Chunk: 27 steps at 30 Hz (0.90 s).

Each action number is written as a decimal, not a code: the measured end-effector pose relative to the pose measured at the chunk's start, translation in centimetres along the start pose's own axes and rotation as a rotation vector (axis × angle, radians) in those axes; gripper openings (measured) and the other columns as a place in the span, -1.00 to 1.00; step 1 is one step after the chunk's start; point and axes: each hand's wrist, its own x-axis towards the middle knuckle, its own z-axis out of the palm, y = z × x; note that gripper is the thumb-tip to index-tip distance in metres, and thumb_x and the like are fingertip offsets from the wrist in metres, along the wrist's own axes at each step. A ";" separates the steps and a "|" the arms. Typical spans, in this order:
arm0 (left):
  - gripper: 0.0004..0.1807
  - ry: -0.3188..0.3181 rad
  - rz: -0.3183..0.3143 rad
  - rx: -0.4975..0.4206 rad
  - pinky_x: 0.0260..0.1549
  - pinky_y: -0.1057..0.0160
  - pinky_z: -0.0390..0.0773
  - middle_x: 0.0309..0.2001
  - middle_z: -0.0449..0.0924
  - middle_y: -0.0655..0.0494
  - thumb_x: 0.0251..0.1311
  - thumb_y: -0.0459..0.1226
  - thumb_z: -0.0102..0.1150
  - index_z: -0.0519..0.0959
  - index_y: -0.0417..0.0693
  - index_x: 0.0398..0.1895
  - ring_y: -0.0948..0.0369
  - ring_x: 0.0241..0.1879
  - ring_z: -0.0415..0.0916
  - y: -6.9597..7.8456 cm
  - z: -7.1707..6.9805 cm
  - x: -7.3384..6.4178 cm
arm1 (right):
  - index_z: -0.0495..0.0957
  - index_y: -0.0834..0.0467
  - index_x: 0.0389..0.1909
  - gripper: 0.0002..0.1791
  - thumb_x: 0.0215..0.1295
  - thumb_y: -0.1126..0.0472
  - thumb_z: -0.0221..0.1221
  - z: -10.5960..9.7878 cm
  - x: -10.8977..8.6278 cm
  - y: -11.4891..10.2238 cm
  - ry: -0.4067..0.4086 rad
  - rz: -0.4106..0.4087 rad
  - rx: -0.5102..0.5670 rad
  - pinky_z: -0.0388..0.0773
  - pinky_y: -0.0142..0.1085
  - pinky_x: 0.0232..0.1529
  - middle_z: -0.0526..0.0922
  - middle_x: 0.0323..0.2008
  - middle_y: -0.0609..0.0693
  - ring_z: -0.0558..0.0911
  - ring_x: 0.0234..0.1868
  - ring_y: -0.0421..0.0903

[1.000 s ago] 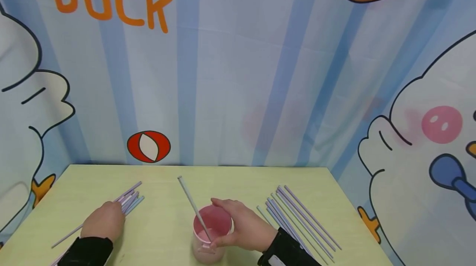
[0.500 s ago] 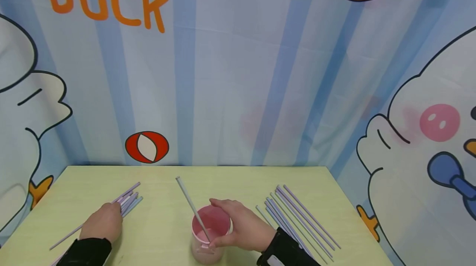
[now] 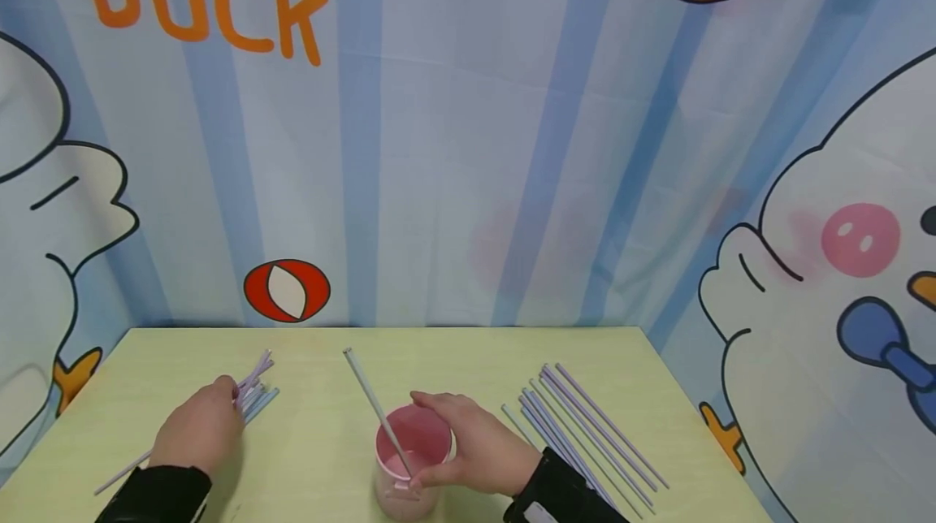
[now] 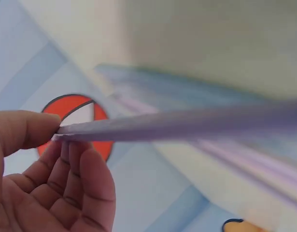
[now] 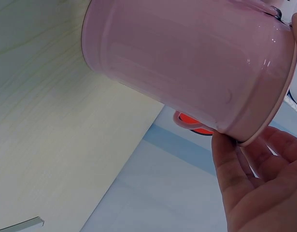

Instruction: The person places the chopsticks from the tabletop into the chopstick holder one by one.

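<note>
My left hand [image 3: 197, 432] is over the pile of thin straws at the left of the table. In the left wrist view its thumb and fingers pinch the end of a purple straw [image 4: 172, 123]. More purple and blue straws [image 3: 257, 403] lie just beyond and beneath it. A pink mug [image 3: 408, 490] stands upright near the middle front, with one pale grey straw [image 3: 374, 403] leaning inside it and jutting out to the upper left. My right hand [image 3: 478, 442] grips the mug by its rim, thumb on the near side, fingers on the far side.
Several purple, blue and greenish straws [image 3: 585, 434] lie roughly side by side to the right of the mug, partly beneath the right sleeve [image 3: 563, 490]. The pale yellow table [image 3: 322, 425] ends at the back against a striped cartoon curtain [image 3: 453, 141].
My left hand has risen slightly, and the purple straw at its fingers has shifted from where it lay in the pile. My right hand and the mug stay in place; the head view drifts a little.
</note>
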 end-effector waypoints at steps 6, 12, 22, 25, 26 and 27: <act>-0.58 0.064 0.015 -0.087 -0.34 -0.13 0.62 -0.24 0.58 -0.32 0.25 -0.39 0.19 0.38 -0.51 0.08 -0.03 -0.43 0.50 2.3 -3.0 -0.3 | 0.26 0.10 0.44 0.02 0.01 -0.31 0.33 0.0 -0.1 0.0 0.009 -0.010 -0.008 0.55 -0.17 0.12 0.49 0.24 -0.03 0.44 0.22 -0.09; -0.61 0.129 0.049 -0.331 -0.39 -0.01 0.68 -0.15 0.50 -0.28 0.38 -0.33 0.07 0.28 -0.43 0.12 0.00 -0.34 0.51 4.7 -5.5 -0.9 | 0.26 0.11 0.43 0.01 0.01 -0.28 0.35 0.0 -0.1 -0.1 0.017 -0.011 -0.017 0.55 -0.18 0.11 0.49 0.24 -0.02 0.44 0.21 -0.08; -0.59 0.252 0.162 -0.625 -0.22 0.13 0.69 -0.03 0.46 -0.27 0.45 -0.28 -0.01 0.20 -0.40 0.18 -0.02 -0.23 0.64 8.7 -8.8 -2.4 | 0.27 0.10 0.43 0.02 0.00 -0.30 0.35 0.1 -0.1 -0.1 0.011 -0.003 -0.003 0.57 -0.22 0.07 0.50 0.22 -0.03 0.46 0.19 -0.08; -0.58 0.275 0.212 -0.695 -0.24 0.41 0.65 -0.03 0.44 -0.24 0.45 -0.29 0.01 0.19 -0.40 0.17 0.08 -0.25 0.65 9.7 -9.2 -2.6 | 0.27 0.11 0.43 0.02 -0.01 -0.30 0.35 0.1 -0.1 -0.1 0.016 -0.006 -0.011 0.57 -0.21 0.08 0.50 0.22 -0.02 0.45 0.19 -0.08; -0.59 0.273 0.223 -0.717 -0.26 0.50 0.62 -0.03 0.44 -0.23 0.45 -0.29 0.01 0.19 -0.40 0.16 0.12 -0.26 0.65 10.0 -9.2 -2.6 | 0.27 0.12 0.43 0.02 -0.01 -0.30 0.35 0.1 -0.1 0.0 0.017 -0.006 -0.012 0.57 -0.21 0.08 0.50 0.22 -0.02 0.45 0.19 -0.08; -0.59 0.269 0.230 -0.738 -0.26 0.57 0.59 -0.03 0.43 -0.22 0.44 -0.29 0.01 0.19 -0.41 0.16 0.13 -0.26 0.65 10.3 -9.2 -2.6 | 0.27 0.12 0.43 0.02 -0.01 -0.29 0.35 0.1 -0.1 0.0 0.019 -0.007 -0.011 0.57 -0.21 0.08 0.50 0.22 -0.01 0.45 0.19 -0.08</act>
